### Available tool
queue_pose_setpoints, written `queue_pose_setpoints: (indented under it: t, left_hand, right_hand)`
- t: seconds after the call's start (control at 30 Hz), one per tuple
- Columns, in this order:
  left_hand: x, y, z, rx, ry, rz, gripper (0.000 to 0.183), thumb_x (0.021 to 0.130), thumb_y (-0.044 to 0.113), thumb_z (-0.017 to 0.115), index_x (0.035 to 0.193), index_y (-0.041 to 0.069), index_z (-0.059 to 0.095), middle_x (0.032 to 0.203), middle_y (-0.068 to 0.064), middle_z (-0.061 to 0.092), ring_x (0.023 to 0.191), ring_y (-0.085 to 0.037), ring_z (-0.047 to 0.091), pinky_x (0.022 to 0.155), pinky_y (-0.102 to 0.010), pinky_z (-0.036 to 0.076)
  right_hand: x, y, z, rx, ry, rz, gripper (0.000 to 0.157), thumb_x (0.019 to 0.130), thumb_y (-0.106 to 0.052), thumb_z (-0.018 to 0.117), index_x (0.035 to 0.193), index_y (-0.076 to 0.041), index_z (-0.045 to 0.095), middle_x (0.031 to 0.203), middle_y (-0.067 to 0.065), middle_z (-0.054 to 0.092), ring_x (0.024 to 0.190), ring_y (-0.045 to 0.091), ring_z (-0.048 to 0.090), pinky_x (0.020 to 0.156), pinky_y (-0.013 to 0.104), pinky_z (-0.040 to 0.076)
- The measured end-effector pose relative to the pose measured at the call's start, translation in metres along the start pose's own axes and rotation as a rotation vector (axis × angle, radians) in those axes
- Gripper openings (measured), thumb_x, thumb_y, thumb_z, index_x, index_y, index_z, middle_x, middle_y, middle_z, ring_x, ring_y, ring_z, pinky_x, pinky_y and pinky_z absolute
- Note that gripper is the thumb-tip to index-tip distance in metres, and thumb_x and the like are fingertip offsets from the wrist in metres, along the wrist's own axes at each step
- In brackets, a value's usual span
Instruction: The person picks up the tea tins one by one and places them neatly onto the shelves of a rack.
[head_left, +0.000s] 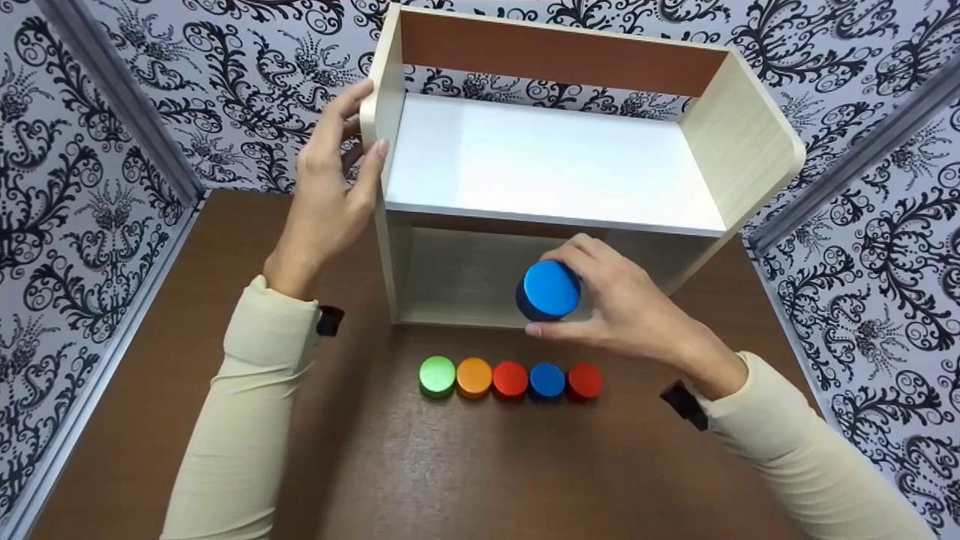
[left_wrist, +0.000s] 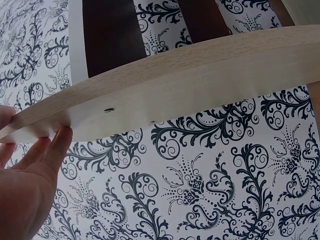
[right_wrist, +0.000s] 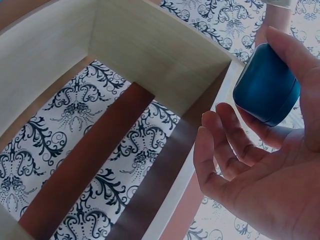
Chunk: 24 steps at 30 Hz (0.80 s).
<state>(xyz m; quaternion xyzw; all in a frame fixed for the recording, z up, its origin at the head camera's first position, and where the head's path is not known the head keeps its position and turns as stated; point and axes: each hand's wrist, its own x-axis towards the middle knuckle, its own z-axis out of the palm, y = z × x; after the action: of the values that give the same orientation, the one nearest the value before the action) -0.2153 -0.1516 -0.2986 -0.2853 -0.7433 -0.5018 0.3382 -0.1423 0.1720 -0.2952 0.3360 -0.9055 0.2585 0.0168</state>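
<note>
A small wooden shelf unit point(head_left: 555, 165) with a white middle board stands on the brown table. At its left side panel point(left_wrist: 165, 95) my left hand point(head_left: 330, 180) grips the front edge, thumb on one face and fingers on the other. My right hand point(head_left: 630, 300) holds a blue round canister point(head_left: 551, 290) between thumb and forefinger, in front of the lower compartment. In the right wrist view the canister point(right_wrist: 265, 85) shows rounded edges and a seam near one end, while the other fingers are loosely bent, off it.
In front of the shelf, a row of similar round pieces runs across the table point(head_left: 420, 465): green point(head_left: 437, 375), orange point(head_left: 474, 376), red point(head_left: 510, 379), blue point(head_left: 547, 380) and red point(head_left: 583, 380). Patterned panels point(head_left: 247, 90) enclose the back and sides.
</note>
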Motion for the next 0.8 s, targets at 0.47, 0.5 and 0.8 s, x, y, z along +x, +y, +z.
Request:
queue_pose_setpoints:
  t: [0.47, 0.5, 0.8]
  left_hand:
    - [0.001, -0.001, 0.0, -0.022, 0.002, -0.004, 0.048, 0.1, -0.004, 0.054, 0.146, -0.007, 0.041, 0.137, -0.025, 0.052, 0.12, -0.034, 0.059, 0.1, -0.037, 0.059]
    - [0.001, -0.001, 0.0, -0.022, 0.003, -0.005, 0.048, 0.1, -0.004, 0.054, 0.146, -0.007, 0.041, 0.137, -0.025, 0.052, 0.12, -0.034, 0.059, 0.1, -0.037, 0.059]
    - [0.0, 0.0, 0.0, -0.025, 0.003, -0.004, 0.048, 0.1, -0.004, 0.053, 0.146, -0.007, 0.041, 0.137, -0.025, 0.052, 0.12, -0.034, 0.059, 0.1, -0.038, 0.058]
  right_hand:
    - [0.037, -0.009, -0.02, 0.068, -0.043, 0.022, 0.066, 0.08, -0.04, 0.087, 0.131, -0.009, 0.058, 0.123, 0.007, 0.058, 0.116, 0.024, 0.056, 0.102, 0.045, 0.057]
    - [0.04, -0.01, -0.021, 0.075, -0.045, 0.023, 0.066, 0.08, -0.04, 0.087, 0.131, -0.009, 0.058, 0.124, 0.008, 0.058, 0.117, 0.024, 0.055, 0.102, 0.045, 0.057]
    - [0.067, -0.015, -0.032, 0.096, -0.036, 0.062, 0.066, 0.081, -0.04, 0.086, 0.132, -0.009, 0.058, 0.127, 0.009, 0.057, 0.122, 0.025, 0.053, 0.105, 0.046, 0.055]
